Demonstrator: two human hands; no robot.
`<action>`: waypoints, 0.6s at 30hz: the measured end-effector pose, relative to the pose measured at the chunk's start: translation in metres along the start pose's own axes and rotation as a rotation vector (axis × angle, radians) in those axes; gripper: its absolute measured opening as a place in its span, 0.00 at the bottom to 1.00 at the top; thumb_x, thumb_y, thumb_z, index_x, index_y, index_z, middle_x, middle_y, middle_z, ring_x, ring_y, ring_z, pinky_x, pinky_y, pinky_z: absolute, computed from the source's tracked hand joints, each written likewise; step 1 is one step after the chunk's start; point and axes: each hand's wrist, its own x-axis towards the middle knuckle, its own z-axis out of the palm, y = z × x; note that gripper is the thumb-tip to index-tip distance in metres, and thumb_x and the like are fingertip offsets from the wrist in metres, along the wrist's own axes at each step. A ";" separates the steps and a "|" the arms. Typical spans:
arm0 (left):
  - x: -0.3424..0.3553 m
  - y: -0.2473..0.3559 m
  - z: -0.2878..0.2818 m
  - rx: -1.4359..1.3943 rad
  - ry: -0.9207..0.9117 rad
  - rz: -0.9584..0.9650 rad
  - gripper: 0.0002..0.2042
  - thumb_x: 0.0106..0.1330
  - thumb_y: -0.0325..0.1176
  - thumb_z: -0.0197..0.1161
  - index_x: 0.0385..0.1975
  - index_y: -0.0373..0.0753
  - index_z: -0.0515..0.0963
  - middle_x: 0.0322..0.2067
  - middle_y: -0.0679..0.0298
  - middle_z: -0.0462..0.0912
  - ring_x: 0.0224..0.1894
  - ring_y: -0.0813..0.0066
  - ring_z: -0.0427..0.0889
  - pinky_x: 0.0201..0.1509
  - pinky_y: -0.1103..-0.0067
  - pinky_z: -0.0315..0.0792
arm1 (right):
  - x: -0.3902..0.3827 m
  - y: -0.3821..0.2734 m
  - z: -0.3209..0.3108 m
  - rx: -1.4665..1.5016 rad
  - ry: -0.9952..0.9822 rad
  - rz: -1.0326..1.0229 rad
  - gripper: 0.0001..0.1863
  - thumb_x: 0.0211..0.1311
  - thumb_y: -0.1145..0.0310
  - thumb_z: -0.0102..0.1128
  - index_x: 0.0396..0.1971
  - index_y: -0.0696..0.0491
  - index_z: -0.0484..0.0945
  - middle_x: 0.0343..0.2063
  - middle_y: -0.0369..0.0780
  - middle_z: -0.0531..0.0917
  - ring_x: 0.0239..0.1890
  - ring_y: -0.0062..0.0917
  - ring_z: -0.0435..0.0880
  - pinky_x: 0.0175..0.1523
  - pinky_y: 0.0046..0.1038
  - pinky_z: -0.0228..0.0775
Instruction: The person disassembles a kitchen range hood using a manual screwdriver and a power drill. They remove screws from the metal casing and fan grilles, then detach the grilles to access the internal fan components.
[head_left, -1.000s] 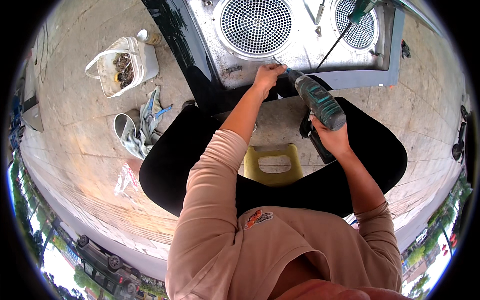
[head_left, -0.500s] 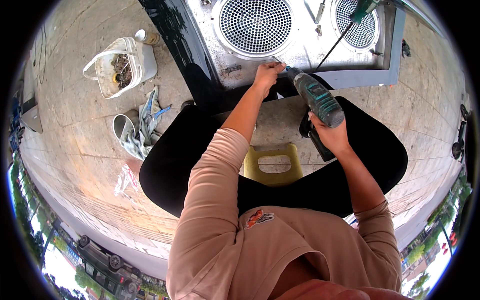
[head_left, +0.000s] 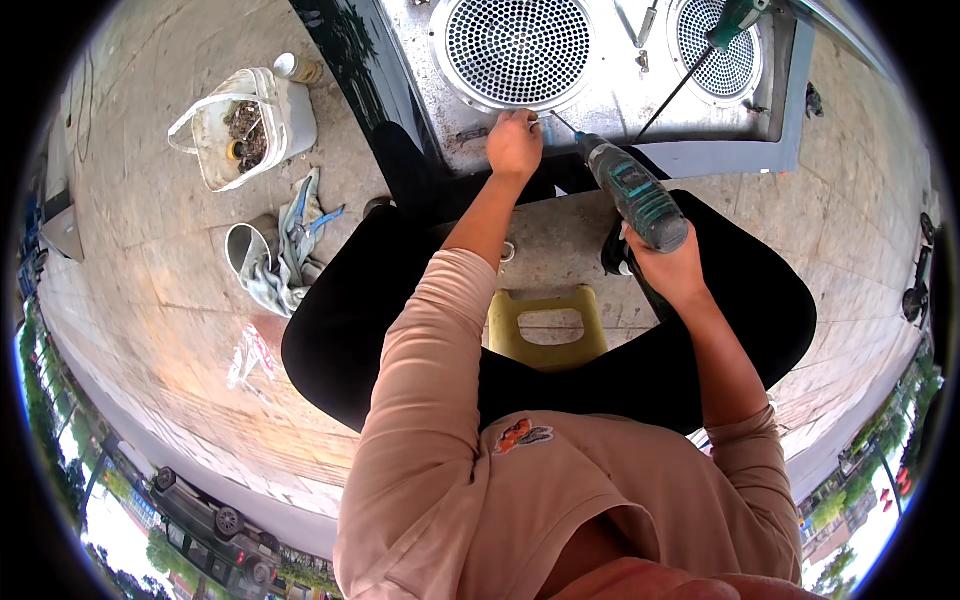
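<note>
A white bucket [head_left: 294,122] sits upper left in the frame. At top centre the left hand [head_left: 516,150] bunches its fingers below a round grille [head_left: 518,48]; whether they pinch anything, I cannot tell. Upper right of centre, the right hand [head_left: 668,268] wraps a teal-and-black drill [head_left: 638,197]

The panel [head_left: 590,104] lies before the person [head_left: 570,470], its left grille [head_left: 519,48] beside its right grille [head_left: 715,70], which a screwdriver [head_left: 733,27] crosses. Left of the drill [head_left: 637,195], the left hand [head_left: 516,143] is just below the left grille. Farther left, on the floor [head_left: 150,200], 1 jar [head_left: 298,68] stands beyond 1 bucket [head_left: 290,115]; nearer, a cloth [head_left: 299,240] lies beside a container [head_left: 245,248].
</note>
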 end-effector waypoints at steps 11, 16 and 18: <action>0.028 0.002 0.013 0.177 -0.022 0.321 0.11 0.51 0.31 0.68 0.36 0.48 0.80 0.32 0.62 0.77 0.35 0.58 0.80 0.37 0.65 0.75 | -0.009 -0.004 -0.008 0.002 0.027 -0.031 0.09 0.55 0.71 0.67 0.32 0.60 0.80 0.25 0.38 0.84 0.28 0.19 0.82 0.36 0.24 0.73; 0.031 -0.001 0.026 0.234 -0.036 0.377 0.09 0.52 0.32 0.67 0.34 0.49 0.80 0.31 0.64 0.77 0.34 0.61 0.81 0.35 0.67 0.75 | -0.013 -0.001 -0.021 0.031 0.048 -0.013 0.10 0.55 0.72 0.67 0.35 0.60 0.80 0.29 0.39 0.84 0.32 0.20 0.82 0.39 0.24 0.73; 0.033 -0.004 0.030 0.301 -0.028 0.410 0.06 0.55 0.33 0.66 0.31 0.47 0.79 0.32 0.66 0.78 0.33 0.62 0.81 0.34 0.67 0.75 | -0.012 0.002 -0.024 0.051 0.050 -0.007 0.11 0.55 0.73 0.67 0.37 0.60 0.79 0.31 0.39 0.84 0.33 0.20 0.82 0.40 0.24 0.73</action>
